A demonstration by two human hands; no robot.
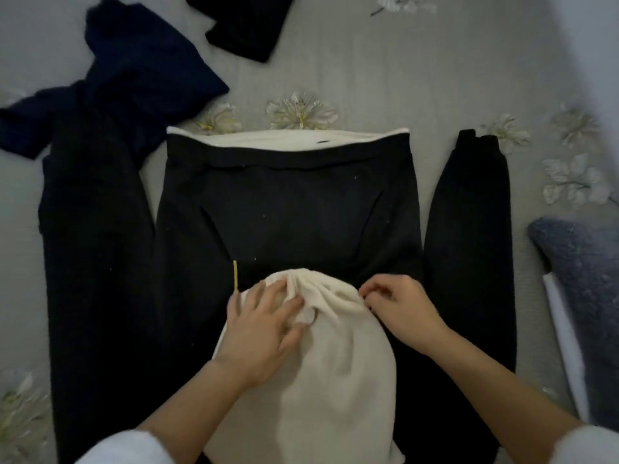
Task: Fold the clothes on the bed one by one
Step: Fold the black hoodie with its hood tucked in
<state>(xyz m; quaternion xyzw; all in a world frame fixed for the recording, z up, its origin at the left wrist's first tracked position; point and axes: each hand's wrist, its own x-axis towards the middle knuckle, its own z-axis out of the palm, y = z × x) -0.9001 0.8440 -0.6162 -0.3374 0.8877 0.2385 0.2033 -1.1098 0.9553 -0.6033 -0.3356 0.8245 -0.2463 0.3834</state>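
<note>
**Hoodie flat, both hands on the hood**

Black hoodie (288, 209) lies mid-bed (368, 78), long axis running 6 to 12 o'clock, cream-lined hem at 12, cream hood (335, 363) at 6. Left hand (261, 329) presses the hood, grip wide, fingers spread. Right hand (398, 309) pinches the hood's 3 o'clock edge. Navy garment (134, 75) sits at 10 o'clock.

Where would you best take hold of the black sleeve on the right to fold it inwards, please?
At its cuff, probably, pinched from above on the outer right side: the sleeve lies flat and straight beside the hoodie body, with the cuff free at its far end.
</note>
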